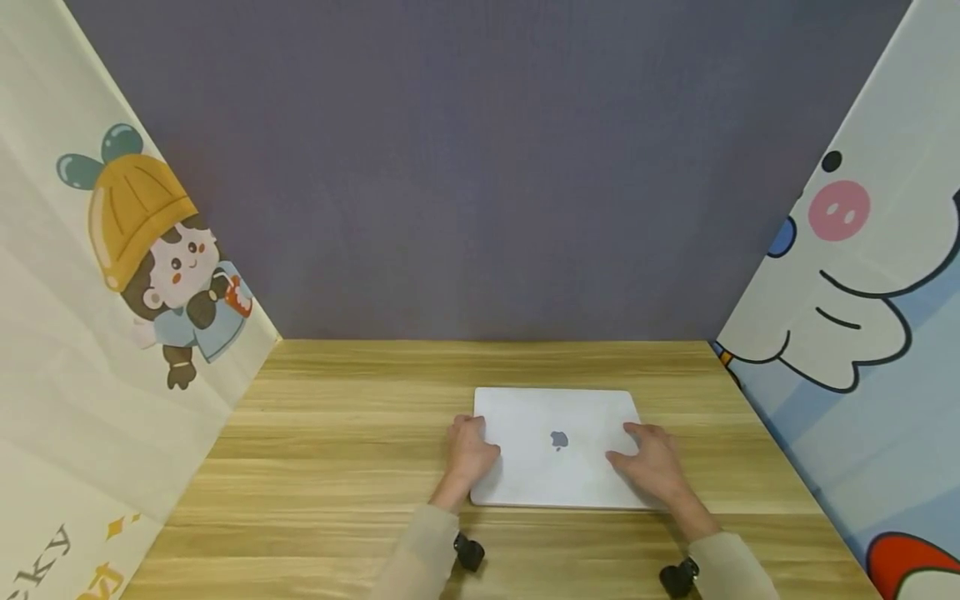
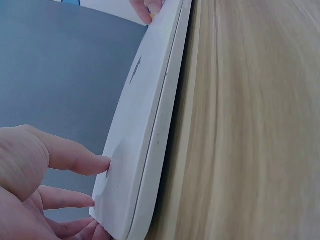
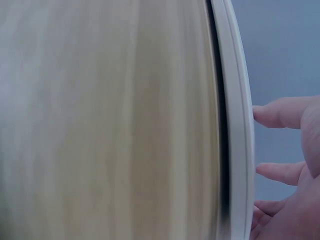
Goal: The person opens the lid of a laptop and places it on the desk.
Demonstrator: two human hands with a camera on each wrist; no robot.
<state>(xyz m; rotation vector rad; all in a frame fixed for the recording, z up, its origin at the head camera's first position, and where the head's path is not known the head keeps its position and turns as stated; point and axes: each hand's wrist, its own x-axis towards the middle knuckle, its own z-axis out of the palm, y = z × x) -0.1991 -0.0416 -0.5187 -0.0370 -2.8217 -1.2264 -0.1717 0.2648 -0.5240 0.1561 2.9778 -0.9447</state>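
A closed silver laptop (image 1: 555, 479) with a dark apple logo on its lid lies flat on the wooden table (image 1: 337, 467). My left hand (image 1: 471, 454) grips its left side, the thumb on the lid and the other fingers at the edge. On the opposite side my right hand (image 1: 654, 461) holds the laptop with its thumb on the lid and its fingers along the right edge. The left wrist view shows the laptop's front edge (image 2: 157, 130) close up, with a dark gap beneath it. In the right wrist view the fingertips (image 3: 262, 116) touch the lid side; their undersides are partly hidden.
A dark grey panel (image 1: 480, 183) stands behind the table. Printed cloths flank it, one with a cartoon child (image 1: 180, 267) at left and one with a white cartoon figure (image 1: 847, 325) at right. Small black wrist cameras (image 1: 470, 552) sit below the sleeves.
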